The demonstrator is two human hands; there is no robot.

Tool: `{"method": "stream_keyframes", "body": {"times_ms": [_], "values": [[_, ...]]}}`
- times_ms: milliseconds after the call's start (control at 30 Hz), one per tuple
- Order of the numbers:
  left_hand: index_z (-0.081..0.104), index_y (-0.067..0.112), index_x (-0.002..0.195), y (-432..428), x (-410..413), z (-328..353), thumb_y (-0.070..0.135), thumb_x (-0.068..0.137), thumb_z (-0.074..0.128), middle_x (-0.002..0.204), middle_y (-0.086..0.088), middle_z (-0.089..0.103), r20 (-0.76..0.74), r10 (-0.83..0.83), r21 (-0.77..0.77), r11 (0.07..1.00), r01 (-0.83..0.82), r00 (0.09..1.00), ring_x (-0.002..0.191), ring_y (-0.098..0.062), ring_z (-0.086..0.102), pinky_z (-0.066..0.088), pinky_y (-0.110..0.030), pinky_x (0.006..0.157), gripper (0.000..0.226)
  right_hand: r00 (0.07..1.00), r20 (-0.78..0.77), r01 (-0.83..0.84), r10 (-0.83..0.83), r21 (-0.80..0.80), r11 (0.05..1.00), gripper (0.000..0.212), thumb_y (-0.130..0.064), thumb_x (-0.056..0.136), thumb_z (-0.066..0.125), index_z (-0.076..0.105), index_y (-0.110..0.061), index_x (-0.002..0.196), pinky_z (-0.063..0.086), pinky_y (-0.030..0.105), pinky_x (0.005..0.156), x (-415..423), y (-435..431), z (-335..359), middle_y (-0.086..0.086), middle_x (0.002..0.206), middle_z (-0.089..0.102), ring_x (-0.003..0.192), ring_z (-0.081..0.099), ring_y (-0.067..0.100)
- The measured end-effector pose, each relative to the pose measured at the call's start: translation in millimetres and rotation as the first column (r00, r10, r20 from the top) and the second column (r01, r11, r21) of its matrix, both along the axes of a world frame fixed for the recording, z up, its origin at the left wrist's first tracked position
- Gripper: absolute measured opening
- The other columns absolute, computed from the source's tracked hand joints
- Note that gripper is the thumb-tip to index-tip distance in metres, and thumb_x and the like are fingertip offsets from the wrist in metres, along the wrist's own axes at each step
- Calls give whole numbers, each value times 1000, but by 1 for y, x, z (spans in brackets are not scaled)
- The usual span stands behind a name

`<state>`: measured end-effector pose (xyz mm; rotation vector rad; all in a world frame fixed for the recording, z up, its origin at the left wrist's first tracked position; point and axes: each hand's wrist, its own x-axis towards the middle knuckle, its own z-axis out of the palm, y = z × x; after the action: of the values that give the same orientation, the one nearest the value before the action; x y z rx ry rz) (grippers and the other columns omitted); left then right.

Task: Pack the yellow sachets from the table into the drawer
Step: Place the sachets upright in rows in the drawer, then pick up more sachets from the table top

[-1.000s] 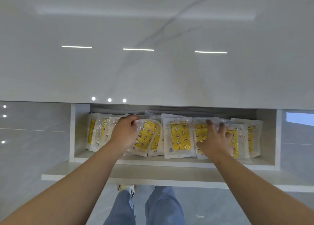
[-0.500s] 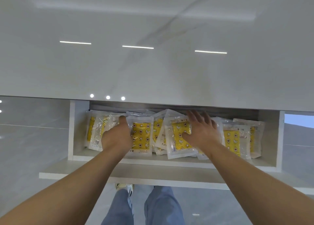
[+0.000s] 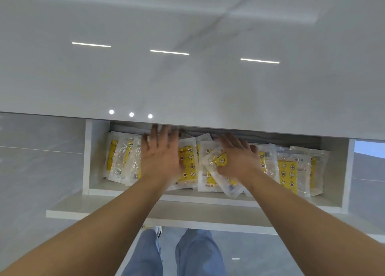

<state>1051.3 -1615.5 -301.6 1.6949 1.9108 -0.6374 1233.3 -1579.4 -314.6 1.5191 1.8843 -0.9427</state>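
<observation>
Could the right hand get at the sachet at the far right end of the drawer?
Probably yes. The right hand rests open on the middle sachets, and the far-right sachet stands uncovered in the open drawer, with nothing between them.

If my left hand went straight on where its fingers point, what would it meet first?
The left hand would probably meet the drawer's back wall under the tabletop; depth is unclear.
</observation>
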Motion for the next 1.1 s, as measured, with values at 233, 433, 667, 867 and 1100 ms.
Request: {"method": "stream_keyframes", "body": {"times_ms": [233,433,667,867,1100], "values": [[22,26,143,19,27,-22,47,81,62,151,2,24,190,-13,-178,983,48,982,143,-24,12,5,-55,114,77,984,162,68,-80,78,995,74,-63,83,48,27,-27,144,20,47,111,8,-5,1,-2,150,31,140,22,25],[20,39,144,20,17,-23,24,91,52,153,7,16,296,-162,-102,975,200,941,140,-23,15,9,-50,115,64,997,80,24,-23,-9,1000,81,-62,82,51,13,-33,148,15,52,114,14,-8,1,-3,158,11,145,8,27],[8,33,148,0,-30,-4,35,89,52,157,3,8,102,-133,-34,990,137,986,145,-26,3,9,-51,116,73,997,65,45,-49,62,997,75,-56,92,37,6,-20,150,5,47,117,-8,-25,15,6,159,1,147,-3,27],[0,37,148,-15,-57,-2,23,88,56,157,4,6,83,-46,-161,985,59,995,145,-25,3,22,-45,113,83,995,-51,88,-87,21,996,61,-42,93,44,19,-26,146,9,43,117,-40,-41,23,2,158,6,146,3,25],[13,33,147,-11,-53,38,35,92,50,157,6,1,181,24,-92,996,-8,983,144,-25,6,18,-48,114,67,968,-59,244,-246,-35,969,58,-42,93,45,24,-27,145,15,44,116,-53,-44,55,1,157,15,145,12,25]]}}
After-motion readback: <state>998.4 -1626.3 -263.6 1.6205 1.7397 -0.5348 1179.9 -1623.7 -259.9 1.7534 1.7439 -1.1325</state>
